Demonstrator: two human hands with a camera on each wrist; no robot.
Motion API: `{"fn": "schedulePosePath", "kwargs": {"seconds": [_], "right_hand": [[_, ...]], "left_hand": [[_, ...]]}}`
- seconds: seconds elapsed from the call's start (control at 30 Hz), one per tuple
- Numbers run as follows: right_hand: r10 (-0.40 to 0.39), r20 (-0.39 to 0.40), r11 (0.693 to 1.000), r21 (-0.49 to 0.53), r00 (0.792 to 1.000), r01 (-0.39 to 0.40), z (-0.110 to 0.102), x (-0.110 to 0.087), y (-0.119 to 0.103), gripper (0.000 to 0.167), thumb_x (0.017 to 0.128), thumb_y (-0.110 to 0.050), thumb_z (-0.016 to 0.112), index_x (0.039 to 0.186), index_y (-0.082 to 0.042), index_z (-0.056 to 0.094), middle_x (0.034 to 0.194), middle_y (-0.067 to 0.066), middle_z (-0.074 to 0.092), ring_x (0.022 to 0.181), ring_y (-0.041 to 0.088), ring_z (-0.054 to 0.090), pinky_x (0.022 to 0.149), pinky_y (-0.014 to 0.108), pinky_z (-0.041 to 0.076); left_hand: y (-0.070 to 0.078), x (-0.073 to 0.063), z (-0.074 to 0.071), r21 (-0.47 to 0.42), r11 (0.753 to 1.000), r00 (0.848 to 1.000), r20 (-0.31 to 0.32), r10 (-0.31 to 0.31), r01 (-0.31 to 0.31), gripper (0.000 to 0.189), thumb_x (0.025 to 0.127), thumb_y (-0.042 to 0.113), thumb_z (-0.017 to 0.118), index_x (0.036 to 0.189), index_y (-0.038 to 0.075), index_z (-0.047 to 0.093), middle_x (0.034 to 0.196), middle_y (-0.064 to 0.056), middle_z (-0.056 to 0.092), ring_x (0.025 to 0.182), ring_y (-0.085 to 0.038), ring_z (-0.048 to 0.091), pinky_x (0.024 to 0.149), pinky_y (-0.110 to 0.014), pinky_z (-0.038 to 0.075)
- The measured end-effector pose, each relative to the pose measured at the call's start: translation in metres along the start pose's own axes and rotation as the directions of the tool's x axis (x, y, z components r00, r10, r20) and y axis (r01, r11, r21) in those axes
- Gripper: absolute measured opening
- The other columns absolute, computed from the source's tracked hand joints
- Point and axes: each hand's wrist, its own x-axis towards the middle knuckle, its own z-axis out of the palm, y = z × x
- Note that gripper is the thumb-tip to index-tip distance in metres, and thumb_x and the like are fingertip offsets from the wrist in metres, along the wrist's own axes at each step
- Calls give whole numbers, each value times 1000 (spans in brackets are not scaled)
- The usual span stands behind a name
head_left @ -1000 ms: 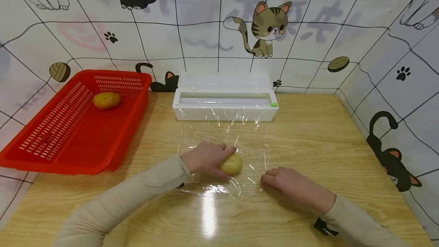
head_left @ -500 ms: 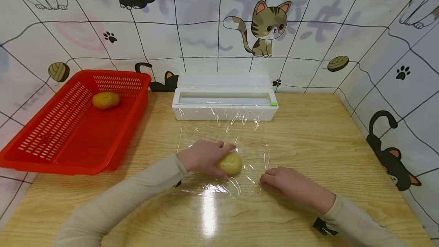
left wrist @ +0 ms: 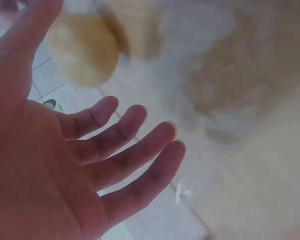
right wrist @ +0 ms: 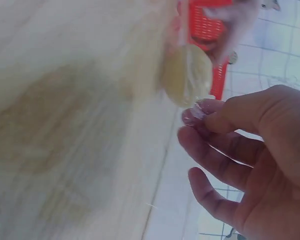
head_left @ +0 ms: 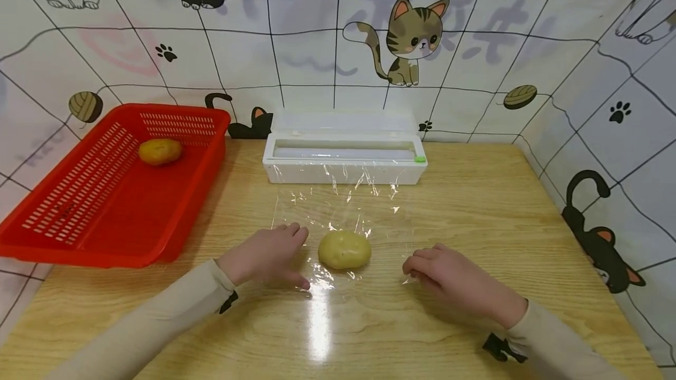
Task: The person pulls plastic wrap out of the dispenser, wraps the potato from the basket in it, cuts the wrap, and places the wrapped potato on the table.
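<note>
A yellow potato (head_left: 345,250) lies on a sheet of clear plastic wrap (head_left: 338,204) that runs from a white dispenser box (head_left: 345,172). Just left of the potato is my left hand (head_left: 266,255), holding nothing; the left wrist view shows its fingers (left wrist: 135,155) spread and loosely extended, apart from the potato. My right hand (head_left: 449,277) pinches the edge of the plastic wrap to the right of the potato. In the right wrist view a bit of film shows between thumb and index finger of that hand (right wrist: 240,150).
A red plastic basket (head_left: 198,204) stands at the left with another potato (head_left: 160,151) inside. The dispenser's lid (head_left: 345,122) is raised against the patterned wall. A green slider (head_left: 419,159) sits at the box's right end. The wooden table (head_left: 475,192) reaches to the walls.
My left hand has let go of the potato and moved left of it. The potato now lies uncovered, slightly further left. My right hand, still pinching the wrap, has lifted a little.
</note>
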Motion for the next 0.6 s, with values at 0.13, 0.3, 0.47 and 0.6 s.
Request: {"fn": "schedulePosePath", "kwargs": {"seconds": [0.13, 0.3, 0.47, 0.6], "right_hand": [[56, -40, 997, 56, 998, -53, -8, 3, 1, 22, 81, 6, 67, 93, -12, 63, 85, -11, 61, 73, 1, 53, 66, 33, 46], [125, -83, 973, 207, 989, -105, -10, 6, 7, 25, 84, 10, 61, 93, -13, 61, 84, -9, 61, 74, 1, 51, 65, 30, 47], [182, -134, 925, 360, 974, -123, -8, 8, 14, 33, 85, 15, 56, 94, -17, 60, 85, -8, 60, 76, 6, 55, 67, 23, 48], [221, -138, 893, 427, 965, -143, -4, 8, 18, 33, 88, 15, 53, 94, -16, 60, 88, -2, 62, 78, 12, 59, 72, 23, 49]], "left_hand": [[0, -19, 13, 40, 997, 997, -38, 62, -60, 80, 66, 62, 79, 112, 3, 51, 101, -8, 49, 92, -27, 51, 72, -43, 49], [1, -32, 28, 20, 995, 991, -88, 97, -96, 64, 68, 45, 83, 109, 8, 51, 105, -7, 47, 97, -26, 47, 76, -46, 46], [-9, -38, 33, -36, 985, 971, -179, 159, -168, 27, 78, 14, 72, 101, 11, 57, 96, 1, 48, 87, -19, 46, 72, -37, 45], [-20, -42, 32, -141, 953, 944, -237, 229, -266, 17, 85, 2, 66, 99, 10, 62, 93, 2, 55, 86, -16, 53, 75, -33, 48]]}}
